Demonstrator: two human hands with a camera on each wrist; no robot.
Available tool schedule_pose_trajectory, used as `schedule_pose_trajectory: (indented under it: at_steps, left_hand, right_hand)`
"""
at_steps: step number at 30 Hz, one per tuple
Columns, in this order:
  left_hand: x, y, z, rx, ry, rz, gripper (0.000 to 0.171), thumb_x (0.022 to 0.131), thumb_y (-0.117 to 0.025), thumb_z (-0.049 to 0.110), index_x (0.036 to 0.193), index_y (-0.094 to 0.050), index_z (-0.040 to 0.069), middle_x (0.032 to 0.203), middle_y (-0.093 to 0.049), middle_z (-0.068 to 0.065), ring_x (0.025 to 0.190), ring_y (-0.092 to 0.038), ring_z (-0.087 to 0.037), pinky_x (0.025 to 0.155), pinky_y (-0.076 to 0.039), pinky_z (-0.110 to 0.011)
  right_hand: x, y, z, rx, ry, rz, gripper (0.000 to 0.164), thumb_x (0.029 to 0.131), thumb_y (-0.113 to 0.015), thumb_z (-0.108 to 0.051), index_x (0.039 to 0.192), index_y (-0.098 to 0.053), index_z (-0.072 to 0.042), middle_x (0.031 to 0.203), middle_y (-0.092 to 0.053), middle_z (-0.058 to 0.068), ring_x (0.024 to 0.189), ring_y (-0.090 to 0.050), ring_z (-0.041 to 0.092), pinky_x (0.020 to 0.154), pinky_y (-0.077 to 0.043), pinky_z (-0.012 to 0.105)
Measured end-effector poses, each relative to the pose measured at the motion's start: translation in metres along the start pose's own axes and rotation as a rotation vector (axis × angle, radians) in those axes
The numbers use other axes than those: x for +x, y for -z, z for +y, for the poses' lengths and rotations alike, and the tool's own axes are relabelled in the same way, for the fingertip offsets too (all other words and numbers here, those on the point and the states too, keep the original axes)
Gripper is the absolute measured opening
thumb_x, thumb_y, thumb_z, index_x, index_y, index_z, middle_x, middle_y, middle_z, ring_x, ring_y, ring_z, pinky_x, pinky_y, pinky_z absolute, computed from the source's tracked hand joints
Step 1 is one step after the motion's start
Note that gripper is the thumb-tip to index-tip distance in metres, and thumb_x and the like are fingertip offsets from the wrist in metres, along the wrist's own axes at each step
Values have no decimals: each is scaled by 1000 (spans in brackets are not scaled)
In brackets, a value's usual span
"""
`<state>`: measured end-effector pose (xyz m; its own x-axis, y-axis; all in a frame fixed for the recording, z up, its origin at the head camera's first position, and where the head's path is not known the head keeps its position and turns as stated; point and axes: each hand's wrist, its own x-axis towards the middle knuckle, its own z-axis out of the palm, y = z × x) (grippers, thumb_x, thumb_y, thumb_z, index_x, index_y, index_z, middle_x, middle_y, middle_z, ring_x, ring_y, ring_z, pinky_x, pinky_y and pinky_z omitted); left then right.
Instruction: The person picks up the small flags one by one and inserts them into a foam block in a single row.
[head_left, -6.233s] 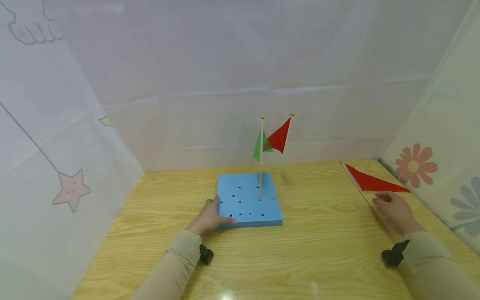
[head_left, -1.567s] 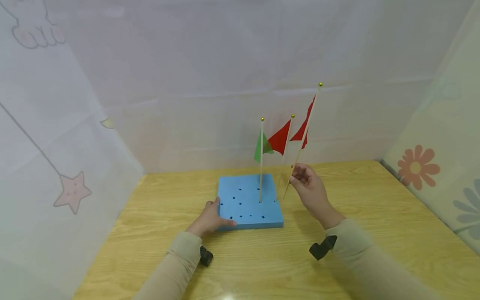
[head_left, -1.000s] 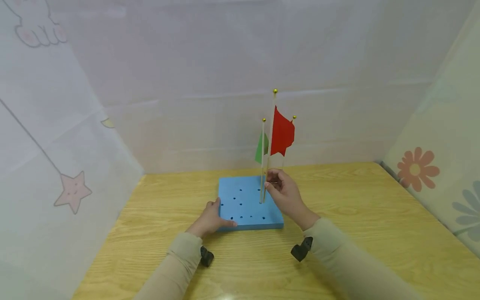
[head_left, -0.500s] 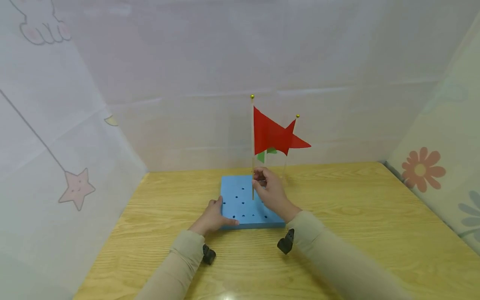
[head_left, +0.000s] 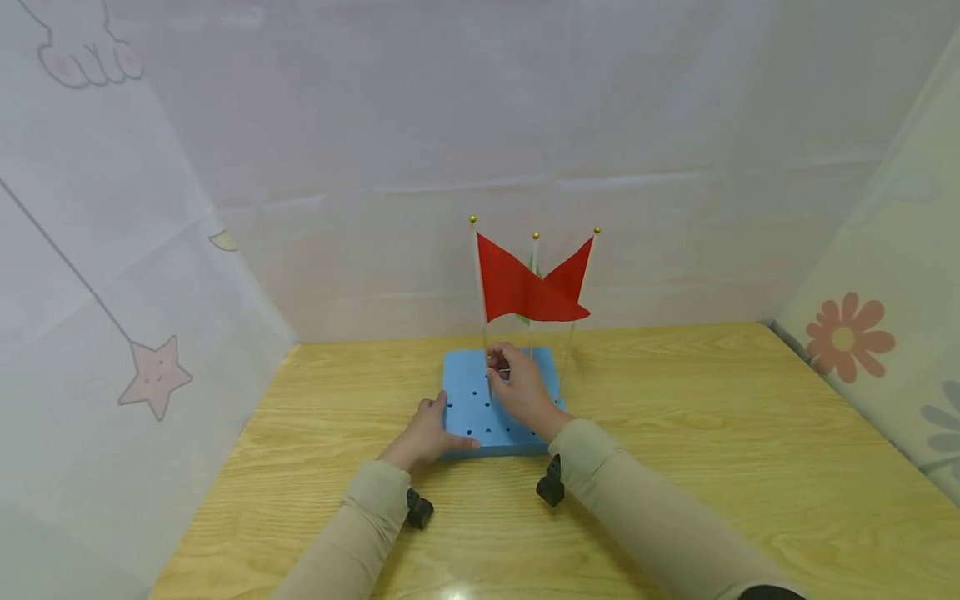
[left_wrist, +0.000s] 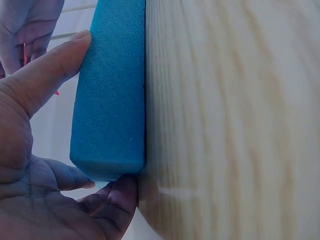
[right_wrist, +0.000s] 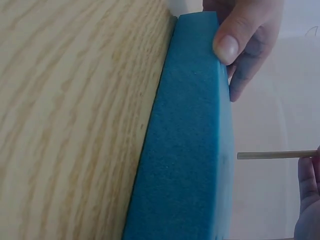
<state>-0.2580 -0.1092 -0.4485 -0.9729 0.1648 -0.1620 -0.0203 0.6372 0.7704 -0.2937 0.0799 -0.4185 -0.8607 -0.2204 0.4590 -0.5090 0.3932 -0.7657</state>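
Observation:
A blue foam board [head_left: 459,367] with several small holes lies on the table. My left hand [head_left: 425,435] grips its near left corner, thumb over the front top edge and fingers against the side. Above the board, my right hand [head_left: 522,393] pinches the wooden stick of a red triangular flag [head_left: 506,279], held nearly upright. In the right wrist view, the lower end of the stick [right_wrist: 272,155] shows just short of the board's top face. Another red flag [head_left: 576,267] stands at the right edge of the board. Behind the held flag, a green flag [head_left: 534,263] is mostly hidden.
The wooden table [head_left: 720,450] stretches out on both sides of the board. A pale cloth wall [head_left: 390,242] closes off the back, and patterned cloth hangs at both sides. A black wrist camera [head_left: 551,483] sits below the right hand.
The right hand picked up the red flag from the table's right side and carried it left past the standing flags, lowering it over the board. The left hand keeps its grip.

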Motion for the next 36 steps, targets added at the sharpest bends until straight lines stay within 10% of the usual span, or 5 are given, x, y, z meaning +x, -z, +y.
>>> schedule_pose_trajectory:
  at_steps: [36]
  left_hand:
    - [-12,8,1,34,-10,-13,116,83,-90,29,161,-14,-10,153,-29,-36,137,-41,-45,111,-38,-54]
  right_hand:
    - [-13,-16,12,-28,30,-46,17,98,-62,7,115,-59,7,101,-61,12,98,-62,28,88,-57,43]
